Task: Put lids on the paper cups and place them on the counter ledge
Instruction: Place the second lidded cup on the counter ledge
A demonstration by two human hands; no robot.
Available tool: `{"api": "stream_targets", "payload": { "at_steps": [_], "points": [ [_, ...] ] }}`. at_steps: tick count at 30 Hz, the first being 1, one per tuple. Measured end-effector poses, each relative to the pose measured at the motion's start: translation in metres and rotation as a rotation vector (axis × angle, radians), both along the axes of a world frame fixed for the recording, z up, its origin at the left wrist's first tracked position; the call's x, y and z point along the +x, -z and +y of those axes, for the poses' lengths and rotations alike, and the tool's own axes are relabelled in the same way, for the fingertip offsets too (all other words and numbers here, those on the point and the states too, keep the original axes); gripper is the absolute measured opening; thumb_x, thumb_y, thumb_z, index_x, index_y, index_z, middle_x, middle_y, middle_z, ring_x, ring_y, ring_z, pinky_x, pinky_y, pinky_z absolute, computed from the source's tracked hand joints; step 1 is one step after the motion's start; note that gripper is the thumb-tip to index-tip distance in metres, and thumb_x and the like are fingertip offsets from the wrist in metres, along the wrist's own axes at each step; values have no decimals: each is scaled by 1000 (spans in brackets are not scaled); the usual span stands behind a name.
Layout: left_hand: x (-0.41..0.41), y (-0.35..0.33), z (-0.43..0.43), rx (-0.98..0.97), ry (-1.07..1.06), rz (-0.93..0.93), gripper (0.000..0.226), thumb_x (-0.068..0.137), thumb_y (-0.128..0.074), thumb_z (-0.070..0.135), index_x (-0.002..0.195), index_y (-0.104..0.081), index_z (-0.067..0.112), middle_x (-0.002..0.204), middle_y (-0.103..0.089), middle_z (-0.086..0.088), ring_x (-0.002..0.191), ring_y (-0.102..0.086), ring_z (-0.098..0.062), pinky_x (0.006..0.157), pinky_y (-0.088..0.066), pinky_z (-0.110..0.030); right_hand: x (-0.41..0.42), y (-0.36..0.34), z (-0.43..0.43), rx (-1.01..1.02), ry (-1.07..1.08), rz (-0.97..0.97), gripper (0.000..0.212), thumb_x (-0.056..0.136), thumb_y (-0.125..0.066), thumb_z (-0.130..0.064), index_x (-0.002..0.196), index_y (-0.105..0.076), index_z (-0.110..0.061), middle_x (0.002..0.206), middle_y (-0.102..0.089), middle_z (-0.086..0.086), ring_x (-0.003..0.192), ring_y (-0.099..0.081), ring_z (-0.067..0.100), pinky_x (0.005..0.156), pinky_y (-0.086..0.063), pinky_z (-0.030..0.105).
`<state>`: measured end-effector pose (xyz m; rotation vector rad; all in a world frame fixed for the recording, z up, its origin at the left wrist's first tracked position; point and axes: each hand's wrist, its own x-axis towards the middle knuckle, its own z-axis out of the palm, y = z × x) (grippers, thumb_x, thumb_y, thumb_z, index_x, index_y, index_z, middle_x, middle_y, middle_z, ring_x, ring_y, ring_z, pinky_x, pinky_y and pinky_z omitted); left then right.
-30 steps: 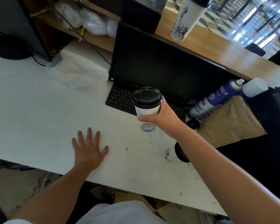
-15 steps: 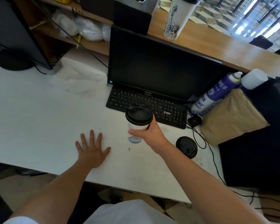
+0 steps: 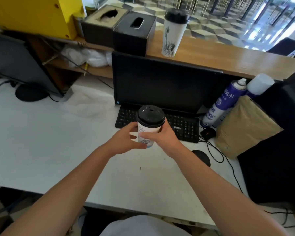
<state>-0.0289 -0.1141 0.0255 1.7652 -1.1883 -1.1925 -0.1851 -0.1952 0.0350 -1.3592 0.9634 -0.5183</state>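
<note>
Head view: a paper cup (image 3: 149,132), capped with a black lid (image 3: 151,115), is held upright over the white surface (image 3: 41,133), just in front of the keyboard (image 3: 182,123). The right hand (image 3: 162,137) wraps its fingers round the cup's right side. The left hand (image 3: 124,142) curls round its lower left, thumb by the base. A second lidded cup (image 3: 173,36) stands on the wooden counter ledge (image 3: 228,58). A loose black lid (image 3: 201,157) lies on the surface beside the right forearm.

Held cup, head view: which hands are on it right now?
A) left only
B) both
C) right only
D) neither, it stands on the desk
B: the left hand and the right hand both grip the paper cup from opposite sides, with its black lid on.
</note>
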Motion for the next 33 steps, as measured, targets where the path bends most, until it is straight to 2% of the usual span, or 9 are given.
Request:
{"api": "stream_targets", "payload": {
  "at_steps": [4, 6, 10, 13, 18, 20, 24, 33],
  "points": [
    [-3, -14, -10, -106, -14, -29, 81, 58, -93, 33, 131, -56, 36, 121, -70, 12, 111, -67, -13, 94, -58, -43, 3, -12, -5, -86, -39, -22, 93, 61, -96, -6, 139, -53, -29, 128, -71, -4, 122, -66, 17, 105, -56, 47],
    [-4, -20, -14, -158, -42, -56, 80, 57, -93, 34, 129, -57, 38, 118, -71, 15, 110, -67, -9, 93, -58, -38, 4, -17, -8, -107, -48, -43, 92, 62, -96, -5, 140, -52, -28, 129, -70, -4, 123, -66, 16, 104, -57, 45],
    [-11, -30, -20, -208, -58, -93, 74, 69, -91, 25, 131, -53, 38, 119, -66, 18, 112, -64, -8, 89, -54, -25, 4, -24, -16, -146, -50, -58, 92, 62, -97, -11, 138, -49, -31, 128, -68, -6, 123, -65, 15, 101, -58, 45],
    [-11, -33, -26, -212, -54, -91, 75, 70, -90, 23, 135, -53, 34, 122, -67, 14, 112, -65, -12, 91, -57, -29, 0, -28, -23, -131, -71, -83, 87, 66, -94, -8, 138, -51, -31, 126, -70, -5, 120, -67, 15, 99, -60, 46],
    [-11, -38, -34, -222, -57, -54, 73, 73, -87, 15, 136, -52, 29, 125, -66, 11, 115, -65, -17, 90, -59, -30, -6, -40, -39, -146, -139, -70, 76, 70, -92, -6, 132, -57, -33, 121, -73, -9, 113, -70, 10, 94, -61, 34],
    [-11, -44, -39, -223, -59, -25, 72, 74, -86, 11, 135, -52, 29, 127, -65, 9, 117, -64, -19, 90, -59, -30, -8, -44, -47, -156, -156, -62, 75, 71, -92, -8, 132, -56, -33, 121, -74, -8, 113, -70, 11, 95, -61, 37],
    [-6, -60, -53, -238, -29, 43, 72, 75, -86, 9, 136, -53, 28, 128, -67, 6, 119, -64, -19, 97, -57, -44, -16, -55, -63, -143, -140, -78, 80, 72, -92, -11, 138, -48, -25, 125, -71, 0, 117, -70, 18, 98, -60, 46],
    [-9, -94, -88, -275, 31, 67, 68, 76, -84, 7, 133, -53, 27, 126, -69, 5, 114, -67, -14, 93, -59, -39, -36, -80, -104, -145, -133, -181, 64, 78, -81, -12, 138, -58, -10, 129, -71, 15, 120, -69, 33, 104, -54, 54]
  ]
}}
